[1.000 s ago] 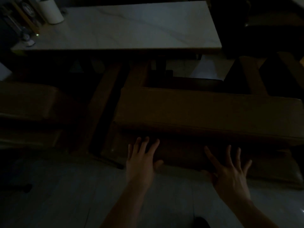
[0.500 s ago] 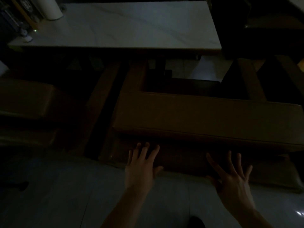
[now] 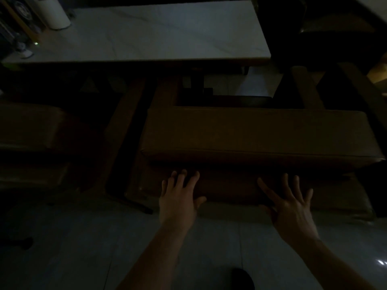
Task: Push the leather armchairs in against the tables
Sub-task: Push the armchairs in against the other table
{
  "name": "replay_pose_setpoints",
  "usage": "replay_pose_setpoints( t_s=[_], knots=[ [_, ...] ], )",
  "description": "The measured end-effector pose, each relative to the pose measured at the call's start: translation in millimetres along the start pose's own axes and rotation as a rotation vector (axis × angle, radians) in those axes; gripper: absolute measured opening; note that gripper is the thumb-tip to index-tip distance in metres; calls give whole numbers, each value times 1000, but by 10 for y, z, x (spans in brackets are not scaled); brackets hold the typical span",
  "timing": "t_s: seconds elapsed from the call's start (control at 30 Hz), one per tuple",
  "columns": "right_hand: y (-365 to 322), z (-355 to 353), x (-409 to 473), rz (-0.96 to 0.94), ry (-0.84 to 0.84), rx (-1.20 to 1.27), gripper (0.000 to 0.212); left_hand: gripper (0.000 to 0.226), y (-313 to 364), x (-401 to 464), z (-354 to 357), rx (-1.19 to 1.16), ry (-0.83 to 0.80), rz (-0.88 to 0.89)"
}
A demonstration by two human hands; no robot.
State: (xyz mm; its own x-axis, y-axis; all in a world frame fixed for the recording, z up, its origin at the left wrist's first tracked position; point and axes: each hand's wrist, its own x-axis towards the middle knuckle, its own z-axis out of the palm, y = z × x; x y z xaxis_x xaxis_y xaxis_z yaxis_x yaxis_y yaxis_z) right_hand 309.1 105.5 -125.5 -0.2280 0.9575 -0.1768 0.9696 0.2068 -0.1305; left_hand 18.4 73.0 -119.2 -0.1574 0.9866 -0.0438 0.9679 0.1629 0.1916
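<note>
The room is dim. A brown leather armchair (image 3: pixel 257 132) stands with its back toward me, its arms reaching under the pale marble table (image 3: pixel 159 32). My left hand (image 3: pixel 178 199) lies flat on the chair's back below the top cushion, fingers spread. My right hand (image 3: pixel 291 206) presses the same surface further right, fingers also apart. A second brown armchair (image 3: pixel 29 130) stands at the left, also facing the table.
A white cylinder (image 3: pixel 54 14) and small items with a green light (image 3: pixel 36 43) stand on the table's far left. Another dark chair (image 3: pixel 335 36) and table corner sit at the upper right. Pale tiled floor (image 3: pixel 73 248) lies behind the chairs.
The armchair has slid a little toward the table, and both hands have stayed flat on its back, moving forward with it.
</note>
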Motion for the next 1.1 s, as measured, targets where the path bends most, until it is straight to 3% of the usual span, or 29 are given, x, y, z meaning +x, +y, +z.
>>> replay_pose_setpoints(
  t_s=[1.1],
  knots=[
    [-15,-58,60,24,-101,-53,68,71,-6,53,39,-18,-53,-28]
  ],
)
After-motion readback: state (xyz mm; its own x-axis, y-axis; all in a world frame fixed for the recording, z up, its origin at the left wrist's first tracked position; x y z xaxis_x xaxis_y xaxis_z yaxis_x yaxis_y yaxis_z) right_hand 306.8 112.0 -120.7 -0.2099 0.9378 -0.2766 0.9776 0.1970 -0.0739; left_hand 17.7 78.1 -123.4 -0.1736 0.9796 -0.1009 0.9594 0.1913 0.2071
